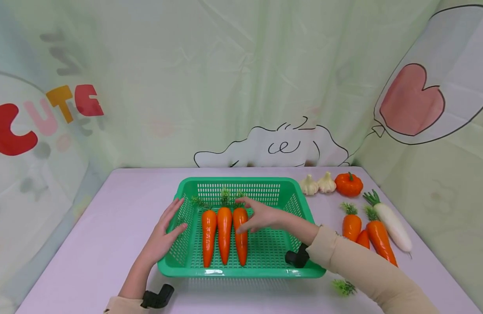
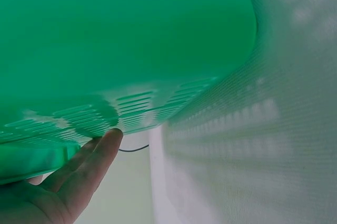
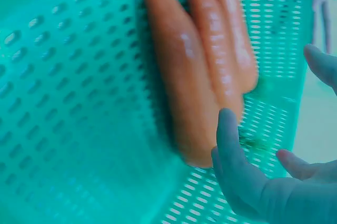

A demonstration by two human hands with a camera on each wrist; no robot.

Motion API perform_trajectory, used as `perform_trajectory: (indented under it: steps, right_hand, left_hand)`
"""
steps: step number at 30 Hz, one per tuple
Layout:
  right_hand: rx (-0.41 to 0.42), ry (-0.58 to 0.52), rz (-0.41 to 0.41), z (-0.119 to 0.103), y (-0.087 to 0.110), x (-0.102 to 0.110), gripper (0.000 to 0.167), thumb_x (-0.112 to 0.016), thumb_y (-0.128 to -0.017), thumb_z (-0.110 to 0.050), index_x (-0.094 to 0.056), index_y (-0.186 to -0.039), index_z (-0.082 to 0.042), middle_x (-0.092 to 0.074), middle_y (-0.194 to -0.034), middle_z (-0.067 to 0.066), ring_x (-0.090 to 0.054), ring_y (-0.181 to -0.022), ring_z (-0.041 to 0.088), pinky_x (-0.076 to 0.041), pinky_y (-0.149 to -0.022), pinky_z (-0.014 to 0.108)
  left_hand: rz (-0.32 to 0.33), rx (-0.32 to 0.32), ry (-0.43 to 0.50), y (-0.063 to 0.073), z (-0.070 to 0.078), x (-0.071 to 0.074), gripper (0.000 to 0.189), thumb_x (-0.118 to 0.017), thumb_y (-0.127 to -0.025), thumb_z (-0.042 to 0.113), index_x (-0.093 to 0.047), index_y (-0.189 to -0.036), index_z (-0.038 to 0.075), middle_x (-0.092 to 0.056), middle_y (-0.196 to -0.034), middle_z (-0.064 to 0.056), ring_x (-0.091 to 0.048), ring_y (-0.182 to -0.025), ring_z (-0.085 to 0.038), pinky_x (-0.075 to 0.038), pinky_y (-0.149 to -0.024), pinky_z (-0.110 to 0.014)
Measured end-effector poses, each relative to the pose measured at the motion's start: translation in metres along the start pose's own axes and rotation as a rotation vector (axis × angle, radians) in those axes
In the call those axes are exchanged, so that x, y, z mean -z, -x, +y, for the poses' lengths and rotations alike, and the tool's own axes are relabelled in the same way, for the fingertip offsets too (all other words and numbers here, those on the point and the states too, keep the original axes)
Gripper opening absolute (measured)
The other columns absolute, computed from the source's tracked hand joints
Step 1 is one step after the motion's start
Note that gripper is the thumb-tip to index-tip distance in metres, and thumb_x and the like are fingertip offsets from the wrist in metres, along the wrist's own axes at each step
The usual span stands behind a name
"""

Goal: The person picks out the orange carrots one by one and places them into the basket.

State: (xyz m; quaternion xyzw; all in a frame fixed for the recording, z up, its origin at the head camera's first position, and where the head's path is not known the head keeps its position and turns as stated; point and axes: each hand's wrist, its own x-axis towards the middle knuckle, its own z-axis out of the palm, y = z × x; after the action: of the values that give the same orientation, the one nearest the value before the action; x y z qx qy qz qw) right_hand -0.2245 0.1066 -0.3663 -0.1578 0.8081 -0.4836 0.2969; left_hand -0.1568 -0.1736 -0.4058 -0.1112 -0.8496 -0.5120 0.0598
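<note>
Three orange carrots with feathery green tops lie side by side in a green plastic basket (image 1: 241,273): the left carrot (image 1: 208,237), the middle carrot (image 1: 224,233) and the right carrot (image 1: 241,250). My right hand (image 1: 265,216) reaches over the basket, thumb and fingers spread above the right carrot's upper end. In the right wrist view its fingers (image 3: 229,134) stand parted near the carrots, with nothing gripped. At the basket's left side is my left hand (image 1: 162,237), fingers extended. The left wrist view shows its fingertips against the slotted basket wall (image 2: 158,100).
Right of the basket lie two garlic bulbs (image 1: 327,183), a small orange pumpkin (image 1: 349,184), a white radish (image 1: 393,226) and more carrots (image 1: 380,242), partly behind the right sleeve. A leafy top (image 1: 344,287) shows near the front. A printed curtain (image 1: 166,87) stands behind the table.
</note>
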Motion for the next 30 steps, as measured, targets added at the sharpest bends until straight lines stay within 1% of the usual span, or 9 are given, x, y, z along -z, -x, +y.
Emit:
perform_trajectory:
  steps: [2, 5, 10, 14, 18, 25, 30]
  right_hand:
    - [0.02, -0.018, -0.016, -0.004, 0.006, 0.004, 0.086, -0.075, -0.073, -0.006, -0.025, -0.143, -0.01, -0.021, -0.141, 0.026, -0.057, -0.089, 0.028, -0.051, -0.075, 0.045]
    - [0.044, -0.003, -0.022, -0.009, 0.017, 0.011, 0.084, -0.075, -0.075, -0.01, -0.025, -0.143, -0.011, -0.025, -0.14, 0.025, -0.054, -0.099, 0.029, -0.051, -0.076, 0.044]
    - [0.074, 0.033, -0.004, -0.012, 0.033, 0.021, 0.08, -0.073, -0.077, -0.014, -0.027, -0.142, -0.014, -0.03, -0.138, 0.023, -0.05, -0.106, 0.033, -0.051, -0.075, 0.04]
    - [0.102, 0.065, 0.011, -0.01, 0.045, 0.03, 0.079, -0.072, -0.079, -0.017, -0.025, -0.143, -0.015, -0.031, -0.138, 0.024, -0.05, -0.108, 0.035, -0.052, -0.074, 0.037]
    - [0.138, 0.098, 0.025, -0.009, 0.058, 0.038, 0.078, -0.069, -0.082, -0.021, -0.023, -0.144, -0.013, -0.032, -0.138, 0.024, -0.05, -0.108, 0.034, -0.052, -0.075, 0.038]
    - [0.217, 0.142, 0.079, -0.005, 0.081, 0.054, 0.078, -0.068, -0.083, -0.025, -0.02, -0.144, -0.013, -0.032, -0.138, 0.023, -0.05, -0.111, 0.036, -0.05, -0.078, 0.041]
    - [0.237, 0.191, 0.143, 0.001, 0.097, 0.068, 0.077, -0.066, -0.084, -0.024, -0.018, -0.144, -0.013, -0.031, -0.138, 0.023, -0.05, -0.11, 0.036, -0.05, -0.078, 0.043]
  left_hand:
    - [0.0, -0.001, -0.005, -0.001, 0.0, 0.0, 0.06, -0.054, -0.091, 0.015, -0.028, -0.145, 0.018, -0.014, -0.151, -0.009, -0.01, -0.136, -0.037, -0.016, -0.094, -0.07]
    - [-0.001, -0.003, -0.009, -0.002, -0.001, 0.001, 0.06, -0.054, -0.091, 0.015, -0.028, -0.145, 0.017, -0.014, -0.151, -0.011, -0.01, -0.136, -0.039, -0.017, -0.094, -0.071]
    - [-0.001, 0.0, -0.005, -0.001, 0.0, 0.0, 0.06, -0.054, -0.091, 0.015, -0.028, -0.145, 0.018, -0.014, -0.151, -0.009, -0.01, -0.136, -0.037, -0.016, -0.095, -0.07]
    - [-0.002, 0.001, 0.003, 0.0, 0.001, 0.0, 0.06, -0.054, -0.091, 0.015, -0.028, -0.145, 0.019, -0.015, -0.151, -0.008, -0.009, -0.137, -0.036, -0.015, -0.096, -0.069]
    - [0.0, -0.001, 0.008, 0.0, 0.001, 0.001, 0.06, -0.054, -0.091, 0.015, -0.028, -0.145, 0.018, -0.015, -0.151, -0.009, -0.009, -0.136, -0.036, -0.015, -0.096, -0.069]
    - [-0.001, 0.003, 0.011, 0.0, 0.0, 0.0, 0.059, -0.055, -0.091, 0.015, -0.029, -0.144, 0.019, -0.014, -0.151, -0.008, -0.009, -0.137, -0.036, -0.014, -0.096, -0.069]
    - [0.0, 0.005, 0.01, 0.0, 0.0, 0.0, 0.06, -0.055, -0.091, 0.015, -0.029, -0.144, 0.02, -0.014, -0.151, -0.008, -0.009, -0.137, -0.036, -0.014, -0.096, -0.069]
